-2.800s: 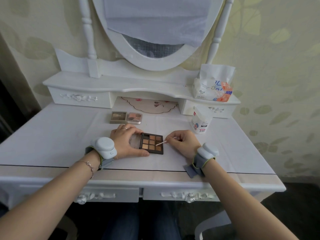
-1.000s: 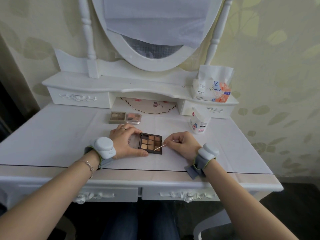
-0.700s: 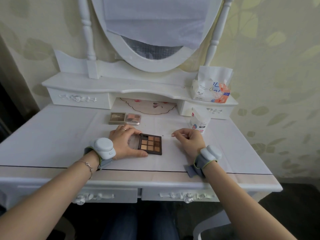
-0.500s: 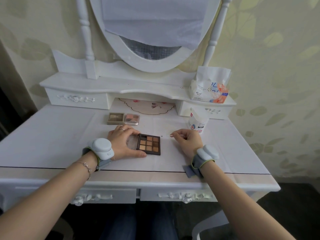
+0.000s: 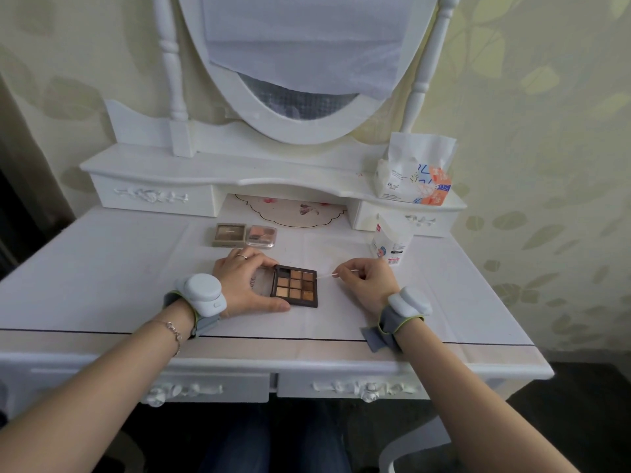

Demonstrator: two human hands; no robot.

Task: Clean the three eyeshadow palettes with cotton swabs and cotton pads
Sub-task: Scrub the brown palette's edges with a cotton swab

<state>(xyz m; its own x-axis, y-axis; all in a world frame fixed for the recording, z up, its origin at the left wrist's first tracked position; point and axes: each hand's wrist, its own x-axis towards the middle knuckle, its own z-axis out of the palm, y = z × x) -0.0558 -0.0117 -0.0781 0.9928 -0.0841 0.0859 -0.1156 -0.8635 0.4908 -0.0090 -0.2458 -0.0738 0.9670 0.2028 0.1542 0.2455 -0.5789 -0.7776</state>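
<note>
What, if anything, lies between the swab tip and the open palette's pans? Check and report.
Nothing visible. The right hand pinches the cotton swab, its tip just off the right edge of the open nine-pan palette, with only bare table cover between. The left hand holds the palette's clear lid side, away from that path.

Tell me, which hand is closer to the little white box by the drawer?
Right. The right hand sits just in front of the little white box; the left hand is farther away, holding the open palette.
</note>
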